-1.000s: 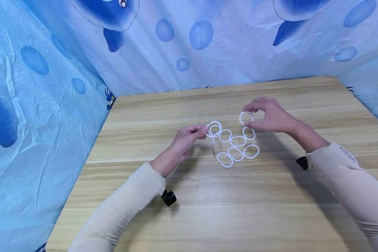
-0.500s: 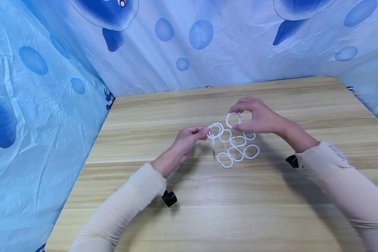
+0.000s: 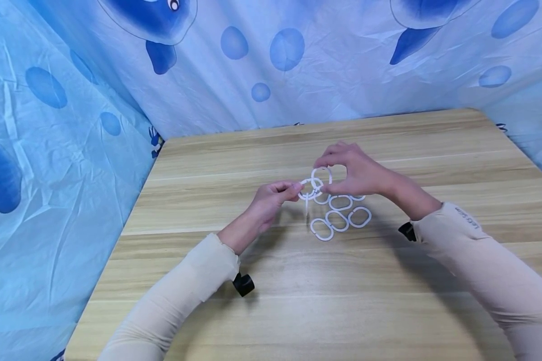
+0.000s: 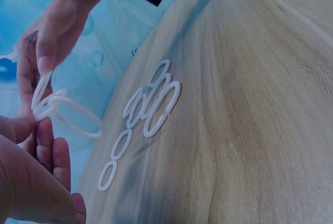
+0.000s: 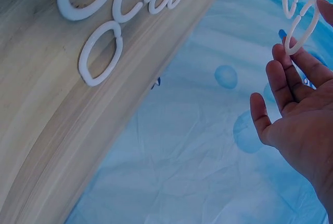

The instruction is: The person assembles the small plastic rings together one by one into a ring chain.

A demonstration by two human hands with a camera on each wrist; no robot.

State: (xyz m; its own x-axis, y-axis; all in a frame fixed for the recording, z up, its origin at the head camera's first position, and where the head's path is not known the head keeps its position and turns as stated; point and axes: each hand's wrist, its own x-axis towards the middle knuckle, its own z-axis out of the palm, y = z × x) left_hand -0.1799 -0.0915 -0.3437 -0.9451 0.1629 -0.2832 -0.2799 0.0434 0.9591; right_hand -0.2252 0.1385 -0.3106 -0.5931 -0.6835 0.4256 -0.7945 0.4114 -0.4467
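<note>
My left hand point(image 3: 268, 203) pinches a small bunch of white plastic C-shaped rings point(image 4: 99, 127) between thumb and fingers, above the table. One of these rings hangs down, seen nearly edge-on in the head view. My right hand point(image 3: 361, 173) holds a single white ring point(image 5: 294, 48) between thumb and fingertips, and it overlaps the left hand's ring in the head view. Its gap is at the upper side in the right wrist view; whether the two are hooked together I cannot tell. Several more white rings point(image 3: 316, 234) lie flat on the table below the hands.
The wood-grain table point(image 3: 298, 311) reaches back to a blue curtain point(image 3: 262, 60) with whale and bubble prints. Small black cameras sit at the left wrist point(image 3: 243, 284) and the right wrist point(image 3: 407, 231).
My right hand has moved left and slightly down with its ring, reaching the rings at the left hand. My left hand has shifted only a little to the right.
</note>
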